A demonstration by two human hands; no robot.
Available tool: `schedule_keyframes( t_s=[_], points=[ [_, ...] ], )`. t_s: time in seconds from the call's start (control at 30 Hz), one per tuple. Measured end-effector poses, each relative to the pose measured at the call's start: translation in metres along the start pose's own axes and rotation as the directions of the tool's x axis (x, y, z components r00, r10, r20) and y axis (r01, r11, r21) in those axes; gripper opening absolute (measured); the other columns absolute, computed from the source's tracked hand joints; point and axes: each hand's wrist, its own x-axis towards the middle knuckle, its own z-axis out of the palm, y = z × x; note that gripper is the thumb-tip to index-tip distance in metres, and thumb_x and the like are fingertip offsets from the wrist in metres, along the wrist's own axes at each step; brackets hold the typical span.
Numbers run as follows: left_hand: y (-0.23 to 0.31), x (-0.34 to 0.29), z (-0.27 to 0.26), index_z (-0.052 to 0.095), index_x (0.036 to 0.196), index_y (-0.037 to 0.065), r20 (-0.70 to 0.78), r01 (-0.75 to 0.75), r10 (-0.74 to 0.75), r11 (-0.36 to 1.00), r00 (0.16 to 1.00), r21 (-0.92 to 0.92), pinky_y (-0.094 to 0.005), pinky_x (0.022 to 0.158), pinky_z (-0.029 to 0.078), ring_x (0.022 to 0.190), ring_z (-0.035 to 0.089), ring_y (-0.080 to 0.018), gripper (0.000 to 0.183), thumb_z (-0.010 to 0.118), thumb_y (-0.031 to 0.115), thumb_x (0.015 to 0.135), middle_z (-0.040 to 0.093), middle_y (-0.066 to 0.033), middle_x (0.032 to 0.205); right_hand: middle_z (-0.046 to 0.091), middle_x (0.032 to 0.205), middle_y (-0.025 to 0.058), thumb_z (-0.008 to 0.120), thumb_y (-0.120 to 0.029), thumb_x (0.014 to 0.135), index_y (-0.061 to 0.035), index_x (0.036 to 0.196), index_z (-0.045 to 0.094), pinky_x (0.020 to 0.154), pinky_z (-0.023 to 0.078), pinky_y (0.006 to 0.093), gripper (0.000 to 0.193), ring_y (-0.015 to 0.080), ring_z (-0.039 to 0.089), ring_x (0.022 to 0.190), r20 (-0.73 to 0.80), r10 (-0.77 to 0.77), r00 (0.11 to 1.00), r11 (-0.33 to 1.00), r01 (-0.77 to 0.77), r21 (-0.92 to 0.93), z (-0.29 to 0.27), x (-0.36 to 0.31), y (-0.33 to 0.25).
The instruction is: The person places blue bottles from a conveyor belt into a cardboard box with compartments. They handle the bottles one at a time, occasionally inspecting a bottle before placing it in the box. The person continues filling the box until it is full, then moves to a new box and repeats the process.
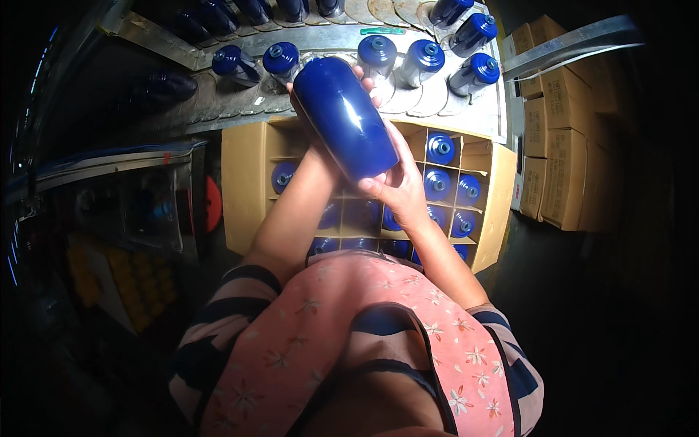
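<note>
Both my hands hold a glossy dark-blue bottle (346, 120), tilted, its neck end pointing away from me toward the far left. My left hand (304, 120) is mostly hidden behind it; fingertips show past its right edge. At the base, my right hand (402, 191) wraps round the lower right side, with the thumb on the near edge. Below the bottle, an open cardboard box (244, 193) with dividers holds several blue bottles standing in its compartments. Among them is a blue bottle (440, 148) in the far right part; my arms hide some of the box.
Beyond the box runs a slatted metal conveyor (269, 100) carrying several standing bottles, including a clear-sided one (422, 62) with a blue top. A green object (382, 31) lies on its rail. Stacked cartons (564, 156) stand at right, a metal bar (575, 47) above them.
</note>
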Motion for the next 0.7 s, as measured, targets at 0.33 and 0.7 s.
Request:
schedule_keyframes(
  t_s=[0.33,0.7],
  points=[
    [-0.011,-0.017,0.043,0.053,0.127,0.009,-0.381,-0.007,0.199,0.893,0.903,0.450,-0.0448,0.095,0.048,0.111,0.057,-0.0282,0.079,0.040,0.075,0.085,0.060,-0.0127,0.119,0.046,0.138,0.0150,0.086,-0.007,0.064,0.0022,0.141,0.037,0.107,0.037,0.0358,0.092,0.0235,0.047,0.126,-0.065,-0.259,0.964,0.782,0.170,-0.599,-0.018,0.001,-0.012],
    [-0.046,-0.038,0.023,0.053,0.118,0.007,-0.493,-0.023,0.118,0.980,0.862,0.195,-0.0389,0.096,0.045,0.108,0.056,-0.0232,0.049,0.030,0.047,0.100,0.059,-0.0095,0.115,0.052,0.134,0.0118,0.079,-0.025,0.074,-0.0026,0.133,0.054,0.103,0.037,0.0329,0.068,0.0217,0.048,0.122,0.084,-0.301,0.950,0.721,0.284,-0.632,-0.007,0.025,-0.037]
  ],
)
